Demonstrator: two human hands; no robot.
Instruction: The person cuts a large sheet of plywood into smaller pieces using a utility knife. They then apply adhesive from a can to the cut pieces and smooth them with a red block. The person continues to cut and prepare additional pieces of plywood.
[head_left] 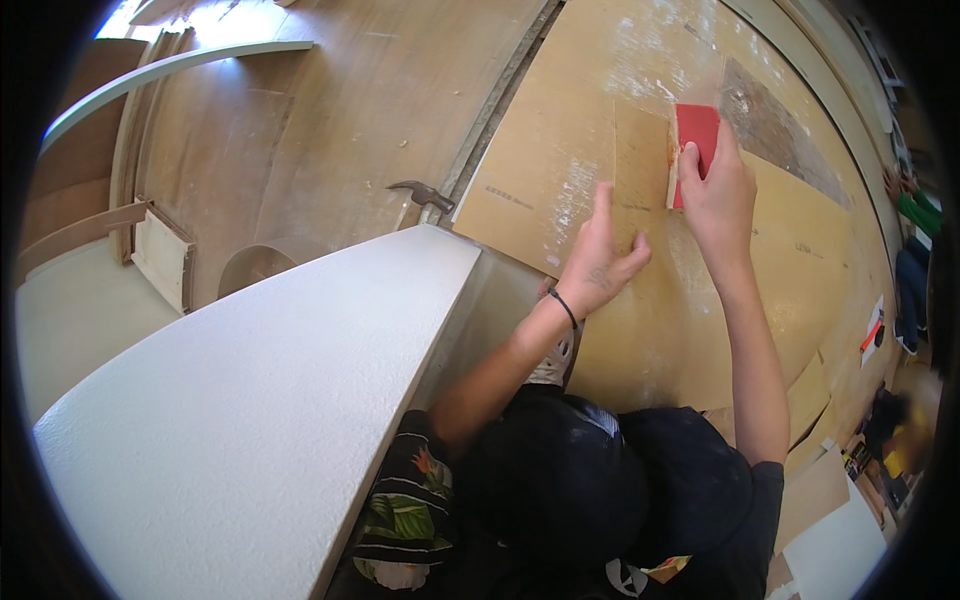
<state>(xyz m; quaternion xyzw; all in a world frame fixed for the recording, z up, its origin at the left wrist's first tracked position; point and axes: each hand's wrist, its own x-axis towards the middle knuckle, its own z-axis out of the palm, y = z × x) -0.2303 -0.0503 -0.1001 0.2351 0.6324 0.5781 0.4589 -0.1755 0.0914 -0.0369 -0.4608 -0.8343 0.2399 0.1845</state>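
My right hand (716,188) grips a red block (698,128) and presses it against the right edge of a small flat plywood piece (640,160). My left hand (603,252) lies flat, fingers spread, on the lower part of that piece, holding it down on a large tan board (540,170). A dark band circles my left wrist. Both forearms reach up from the bottom of the picture.
A hammer (420,193) lies just left of the tan board on a brown wooden sheet (330,130). A thick white slab (260,400) slants across the lower left. Another person's green sleeve (918,210) shows at the far right. Offcuts and small tools (870,335) lie at lower right.
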